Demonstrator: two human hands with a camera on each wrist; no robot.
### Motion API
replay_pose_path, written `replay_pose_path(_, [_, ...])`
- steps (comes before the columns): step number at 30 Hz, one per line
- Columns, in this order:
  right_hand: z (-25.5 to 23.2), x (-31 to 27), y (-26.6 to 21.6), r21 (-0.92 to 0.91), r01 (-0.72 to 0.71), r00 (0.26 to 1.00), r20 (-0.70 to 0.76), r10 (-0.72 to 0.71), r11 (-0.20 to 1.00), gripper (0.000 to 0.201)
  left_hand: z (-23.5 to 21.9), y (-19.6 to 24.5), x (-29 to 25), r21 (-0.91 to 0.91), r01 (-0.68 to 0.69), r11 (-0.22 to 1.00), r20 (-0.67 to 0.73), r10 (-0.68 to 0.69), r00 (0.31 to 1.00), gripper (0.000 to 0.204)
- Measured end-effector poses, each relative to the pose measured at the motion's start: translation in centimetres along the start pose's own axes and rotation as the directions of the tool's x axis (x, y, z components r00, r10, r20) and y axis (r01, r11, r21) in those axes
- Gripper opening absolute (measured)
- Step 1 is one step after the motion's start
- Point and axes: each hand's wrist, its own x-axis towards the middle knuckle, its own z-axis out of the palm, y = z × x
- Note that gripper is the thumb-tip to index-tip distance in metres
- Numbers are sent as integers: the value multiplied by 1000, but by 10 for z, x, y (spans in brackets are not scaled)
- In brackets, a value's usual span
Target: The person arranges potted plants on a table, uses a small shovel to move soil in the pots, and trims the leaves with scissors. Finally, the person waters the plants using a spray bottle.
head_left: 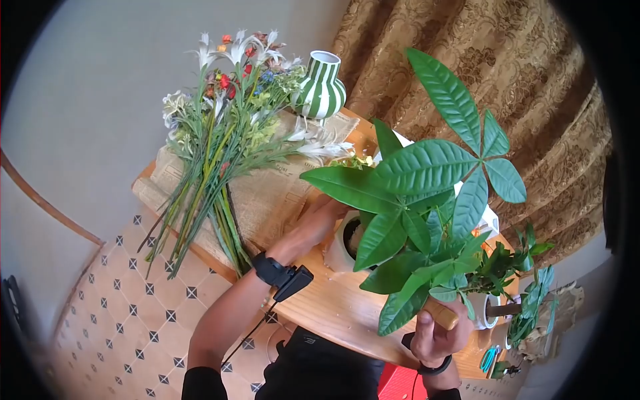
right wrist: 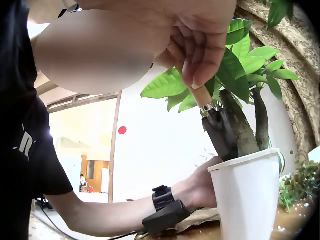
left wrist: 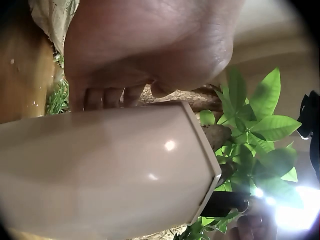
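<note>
A white pot [right wrist: 245, 195] holds a plant with thick stems and broad green leaves [head_left: 427, 167]. My left hand [head_left: 320, 223] lies against the pot's side; in the left wrist view the hand [left wrist: 150, 50] spans the pot wall [left wrist: 110, 170] near its rim, its fingers partly hidden behind it. My right hand [head_left: 443, 330] grips the wooden handle [head_left: 440, 313] of a small trowel. In the right wrist view, the right hand [right wrist: 200, 50] is above the pot, and the dark trowel blade [right wrist: 220, 132] points down inside the rim beside the stems.
Cut flowers [head_left: 220, 153] lie on brown printed paper [head_left: 267, 193] at the table's left, near a green-striped vase [head_left: 320, 87]. Smaller potted plants [head_left: 490, 310] and teal-handled scissors [head_left: 489, 360] are at the right. A patterned curtain [head_left: 533, 80] hangs behind.
</note>
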Motion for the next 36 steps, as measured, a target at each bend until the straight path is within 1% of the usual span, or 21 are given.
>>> replay_pose_path(1, [1,-2,0,36,-13,1000,-15,13,999,26,1,0,-1,-13,24,1000,16,-24,1000,47])
replay_pose_path(2, [0,-2,-2,36,-60,998,24,59,998,26,1,0,-1,-25,47,999,32,-46,998,49])
replay_pose_path(3, [2,0,-3,34,-59,998,25,58,998,26,1,-4,1,-28,46,999,32,-45,998,49])
replay_pose_path(6, [6,11,-8,-36,12,994,109,-8,999,26,0,-19,2,21,1,1000,76,-3,997,50])
replay_pose_path(7, [7,10,-8,-36,12,994,107,-8,999,26,0,-21,-2,145,-141,979,81,130,988,50])
replay_pose_path(9, [10,6,-6,-12,-31,994,106,32,999,26,-1,-24,-1,266,-276,923,104,257,961,49])
replay_pose_path(11, [11,4,-7,4,-46,997,70,45,999,27,-2,-26,4,89,-123,988,133,111,985,49])
replay_pose_path(14, [9,5,-9,7,-25,1000,14,25,1000,28,0,-19,2,49,-88,995,135,81,988,48])
replay_pose_path(17, [5,3,-10,-13,-57,998,-26,56,998,31,-2,-25,5,13,-62,998,125,60,990,48])
replay_pose_path(18, [2,4,-8,-3,-49,999,18,49,999,29,-2,-25,5,14,-65,998,125,63,990,48])
replay_pose_path(19, [0,4,-7,6,-42,997,60,41,999,34,-1,-24,4,-7,-52,999,137,52,989,48])
replay_pose_path(20, [0,6,-7,4,-39,998,52,39,999,34,-1,-23,3,-25,-39,999,150,43,988,48])
replay_pose_path(22, [1,10,-7,17,15,988,155,-18,1000,38,-1,-18,0,34,-41,999,135,36,990,48])
replay_pose_path(24, [2,12,-8,37,16,989,145,-21,999,39,1,-8,-6,97,-41,994,125,29,992,48])
replay_pose_path(26, [0,12,-9,69,-5,988,152,-6,998,44,9,8,-16,80,22,997,46,-26,999,48])
replay_pose_path(29, [-5,12,-9,65,18,986,161,-28,998,44,13,17,-25,73,9,997,52,-13,999,47])
replay_pose_path(31, [-6,15,-11,60,-12,985,172,1,998,43,15,14,-26,48,-15,999,65,12,998,47])
replay_pose_path(33, [-6,21,-12,97,82,985,141,-96,992,37,9,-2,-23,36,-37,999,90,34,995,47])
replay_pose_path(34, [-4,20,-9,114,114,983,132,-129,987,40,-1,-19,-17,90,-68,994,104,58,993,48])
replay_pose_path(35, [-3,17,-7,101,111,985,120,-123,989,40,-8,-30,-14,113,-87,990,123,73,990,49])
replay_pose_path(36, [-3,14,-6,88,114,978,163,-127,990,38,-14,-42,-10,136,-106,985,143,87,986,49])
